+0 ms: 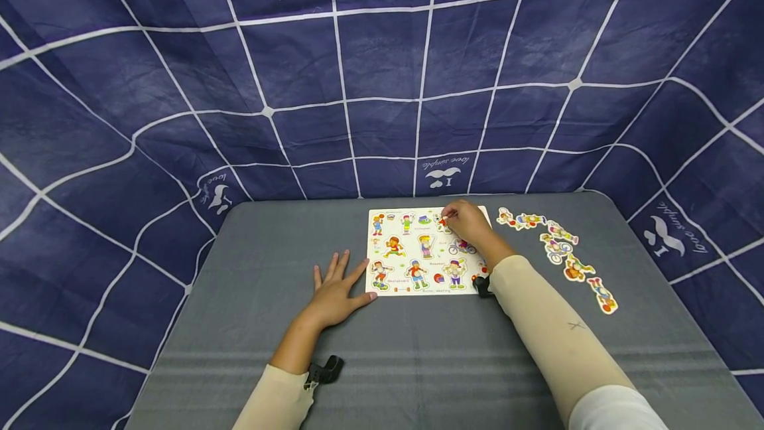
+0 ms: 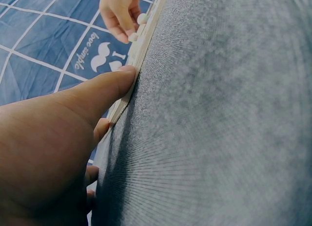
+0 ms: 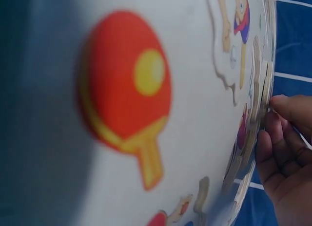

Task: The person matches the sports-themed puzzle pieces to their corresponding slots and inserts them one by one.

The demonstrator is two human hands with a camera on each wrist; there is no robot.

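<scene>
Steadies a thin white rectangular board (image 1: 410, 244), apparently wooden and covered in colourful sports figures, at its left edge with the spread, straight fingers of the bare left hand (image 1: 333, 294). Pinches, as far as visible past the knuckles, a small red-and-white figure piece (image 1: 442, 221) at the board's upper right, using the curled thumb and fingers of the bare right hand (image 1: 468, 225). Seems partway along, judging by the raised edges on the board in the right wrist view and the loose pieces outside. Has about six brightly printed, white-rimmed cut-out pieces (image 1: 577, 269) to the right of the board, in a curving line on the grey cloth-covered tabletop (image 1: 251, 324), probably all left to handle. Shows figures in all three rows of the board, including an orange-clad runner (image 1: 394, 247); cannot tell seated pieces from pictures printed in bare recesses, given a bicycle both on the board and in the loose line. Cannot confirm the pinched piece as fully seated, either.
</scene>
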